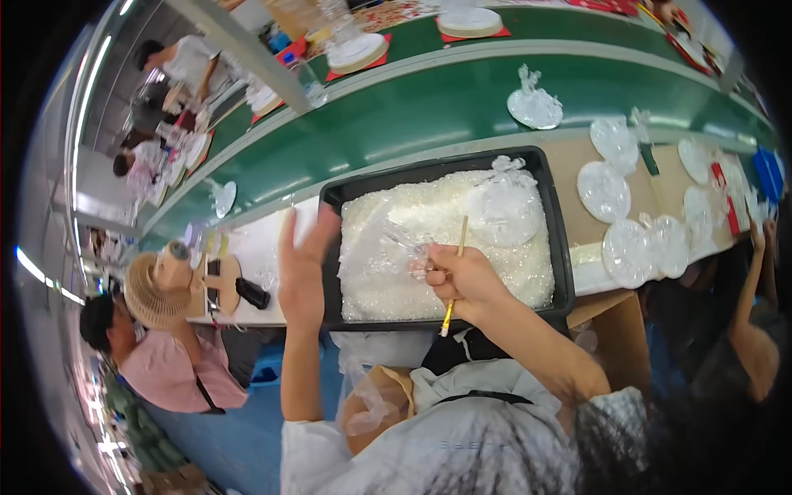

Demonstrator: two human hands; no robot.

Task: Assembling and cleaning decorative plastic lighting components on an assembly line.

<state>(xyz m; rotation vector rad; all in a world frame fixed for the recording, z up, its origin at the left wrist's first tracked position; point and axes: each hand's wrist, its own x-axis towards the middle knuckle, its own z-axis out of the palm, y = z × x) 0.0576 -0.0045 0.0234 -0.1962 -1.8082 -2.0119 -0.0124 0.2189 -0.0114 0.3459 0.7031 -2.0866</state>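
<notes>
Busy workroom, green belt (pixel 412 120) behind white bench (pixel 256 239). In right grip (pixel 469 276), over black tray (pixel 563 247) of white grains (pixel 384 293): clear glassy piece (pixel 404 239) and thin brush (pixel 448 318), pinched. Left grip (pixel 303 272): spread, empty. For piece: probably light, stiff, slick, easy to snap; pinch gently by thickest part.

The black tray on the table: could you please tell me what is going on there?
A person's right hand holds a clear piece and a thin yellow stick over the white grains in the black tray. The left hand is raised, open and blurred, by the tray's left side. A round, pale disc lies on the grains.
</notes>
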